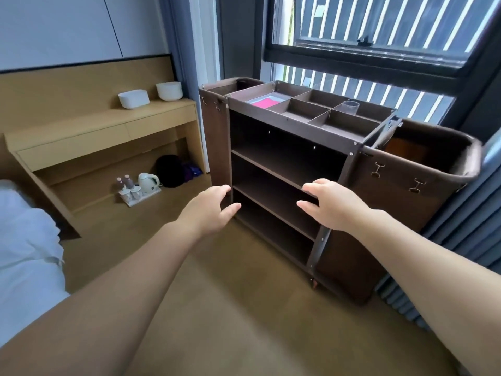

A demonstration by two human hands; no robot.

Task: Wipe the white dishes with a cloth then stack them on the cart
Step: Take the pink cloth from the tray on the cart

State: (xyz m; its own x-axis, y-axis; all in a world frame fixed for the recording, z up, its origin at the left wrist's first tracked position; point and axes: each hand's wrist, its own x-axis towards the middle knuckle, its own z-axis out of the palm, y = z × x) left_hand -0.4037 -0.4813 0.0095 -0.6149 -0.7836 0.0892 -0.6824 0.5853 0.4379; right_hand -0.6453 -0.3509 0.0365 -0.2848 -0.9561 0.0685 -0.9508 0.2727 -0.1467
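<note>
Dark brown cart [287, 126], side bags [423, 185] same brown. Pink cloth [264, 102] in its top tray. Two white bowls [133, 98] on pale wood desk [108, 123]. White kettle [147, 181], white bedding [27, 240]. Tan floor [217, 308]. Grey-blue curtain [466, 240]. White slats [379, 20] striped against dark behind black window frame [366, 58].

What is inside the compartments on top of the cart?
A pink cloth lies in the left compartment, and a clear cup stands in a far right one. Dividers of the cart hide parts of the compartment floors.

Pouring in as soft daylight through the large dark-framed slatted window [366, 58], leaving the shelves of the dark brown wooden cart [298, 130] dim. Bowing straight lines near edges; blurring slightly rightward.
</note>
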